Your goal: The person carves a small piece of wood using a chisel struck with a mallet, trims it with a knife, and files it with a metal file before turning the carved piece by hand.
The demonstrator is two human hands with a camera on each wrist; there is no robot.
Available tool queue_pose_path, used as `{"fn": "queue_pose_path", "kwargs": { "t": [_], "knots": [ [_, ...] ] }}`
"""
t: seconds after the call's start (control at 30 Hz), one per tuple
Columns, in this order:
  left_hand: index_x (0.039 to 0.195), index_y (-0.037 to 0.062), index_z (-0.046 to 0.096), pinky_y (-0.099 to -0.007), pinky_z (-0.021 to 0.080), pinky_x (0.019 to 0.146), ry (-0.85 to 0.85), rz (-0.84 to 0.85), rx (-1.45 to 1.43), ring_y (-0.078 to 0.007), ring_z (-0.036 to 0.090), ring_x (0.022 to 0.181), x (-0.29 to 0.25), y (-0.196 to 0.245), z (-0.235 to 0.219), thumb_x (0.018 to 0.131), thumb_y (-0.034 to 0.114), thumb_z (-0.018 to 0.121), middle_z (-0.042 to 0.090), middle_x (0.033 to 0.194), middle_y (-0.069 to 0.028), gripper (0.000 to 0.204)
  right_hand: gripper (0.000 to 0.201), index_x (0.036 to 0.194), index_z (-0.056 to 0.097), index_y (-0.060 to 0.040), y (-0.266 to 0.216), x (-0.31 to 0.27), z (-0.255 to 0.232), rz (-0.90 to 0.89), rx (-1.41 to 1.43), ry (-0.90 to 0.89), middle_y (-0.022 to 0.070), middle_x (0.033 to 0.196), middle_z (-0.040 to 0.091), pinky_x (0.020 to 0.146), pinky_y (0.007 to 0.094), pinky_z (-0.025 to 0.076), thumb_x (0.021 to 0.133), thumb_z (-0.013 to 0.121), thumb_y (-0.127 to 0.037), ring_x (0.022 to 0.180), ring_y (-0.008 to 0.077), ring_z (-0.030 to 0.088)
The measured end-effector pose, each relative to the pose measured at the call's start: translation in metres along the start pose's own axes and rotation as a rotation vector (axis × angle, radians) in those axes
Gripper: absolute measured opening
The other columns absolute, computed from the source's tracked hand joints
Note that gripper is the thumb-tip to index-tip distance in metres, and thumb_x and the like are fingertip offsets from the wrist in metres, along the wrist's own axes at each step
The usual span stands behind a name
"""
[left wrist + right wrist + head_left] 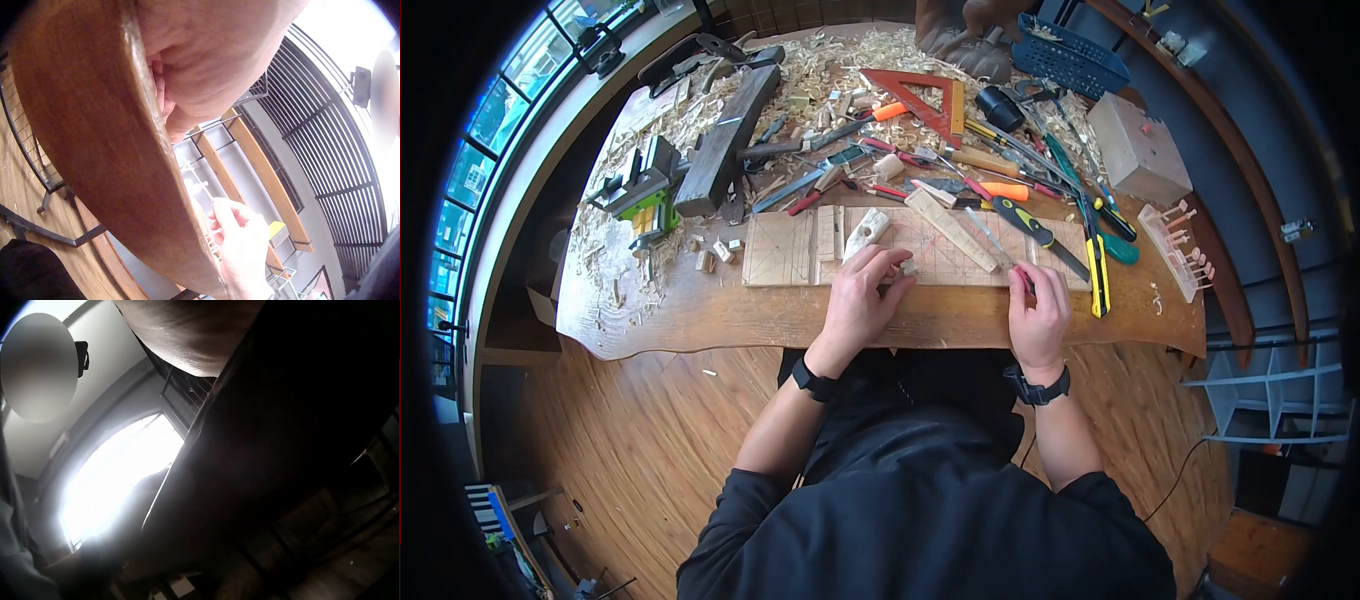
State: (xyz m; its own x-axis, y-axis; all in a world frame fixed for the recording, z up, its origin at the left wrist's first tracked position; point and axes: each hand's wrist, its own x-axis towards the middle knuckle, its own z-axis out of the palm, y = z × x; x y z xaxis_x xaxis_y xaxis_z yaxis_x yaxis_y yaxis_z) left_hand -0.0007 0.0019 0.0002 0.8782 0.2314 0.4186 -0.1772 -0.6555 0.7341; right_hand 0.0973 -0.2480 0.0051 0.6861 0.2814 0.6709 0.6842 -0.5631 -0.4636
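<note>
In the head view my left hand (pixel 862 298) pinches a small wood piece (pixel 908 268) above the marked board (pixel 780 250). My right hand (pixel 1040 318) grips the red handle (pixel 1026 282) of a thin tool, its blade (pixel 988 230) pointing up and left over the board. A pale wood block with a hole (pixel 866 232) lies just beyond my left fingers, and a flat wood strip (pixel 952 232) lies between the hands. The left wrist view shows my left palm (pixel 206 56) close up and my right hand (pixel 240 247) with the thin tool. Only part of my right hand (pixel 194 334) shows in the right wrist view.
A black-and-yellow knife (pixel 1040 235) and a yellow cutter (pixel 1097 265) lie right of the strip. Behind are a red square (pixel 930 100), a wooden plane (pixel 728 140), shavings and several tools. A small green vise (pixel 645 200) stands left, a wood box (pixel 1140 148) right.
</note>
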Motion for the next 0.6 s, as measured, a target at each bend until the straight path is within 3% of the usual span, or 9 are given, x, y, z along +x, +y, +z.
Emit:
{"fn": "queue_pose_path", "kwargs": {
  "t": [0.27, 0.53, 0.6],
  "knots": [
    [0.114, 0.0021, 0.075, -0.0352, 0.06, 0.076, 0.0, 0.024, 0.018, -0.0244, 0.071, 0.085, 0.001, -0.003, 0.0, 0.087, 0.006, 0.084, 0.068, 0.094, -0.0099, 0.028, 0.016, 0.11, 0.074, -0.0043, 0.014, 0.018, -0.006, 0.003, -0.173, -0.195, 0.0115, 0.105, 0.07, 0.087, 0.0444, 0.055, 0.095, 0.077, -0.011, 0.1, 0.0338, 0.066],
    [0.112, 0.0024, 0.074, -0.039, 0.057, 0.077, 0.026, 0.083, 0.017, -0.0272, 0.07, 0.085, 0.0, -0.005, 0.0, 0.086, 0.007, 0.083, 0.067, 0.09, -0.0097, 0.028, 0.029, 0.121, 0.071, -0.0025, -0.021, 0.038, -0.003, -0.076, -0.109, -0.314, 0.0158, 0.112, 0.068, 0.095, 0.0455, 0.053, 0.094, 0.077, -0.011, 0.106, 0.0365, 0.065],
    [0.112, 0.0028, 0.074, -0.0393, 0.057, 0.078, 0.03, 0.085, 0.014, -0.0274, 0.069, 0.085, 0.0, -0.005, 0.0, 0.086, 0.007, 0.083, 0.067, 0.091, -0.0097, 0.028, 0.029, 0.122, 0.071, -0.0019, -0.033, 0.047, 0.002, -0.188, -0.061, -0.372, 0.0162, 0.114, 0.069, 0.096, 0.0459, 0.053, 0.094, 0.077, -0.011, 0.109, 0.0367, 0.066]
  ]
}}
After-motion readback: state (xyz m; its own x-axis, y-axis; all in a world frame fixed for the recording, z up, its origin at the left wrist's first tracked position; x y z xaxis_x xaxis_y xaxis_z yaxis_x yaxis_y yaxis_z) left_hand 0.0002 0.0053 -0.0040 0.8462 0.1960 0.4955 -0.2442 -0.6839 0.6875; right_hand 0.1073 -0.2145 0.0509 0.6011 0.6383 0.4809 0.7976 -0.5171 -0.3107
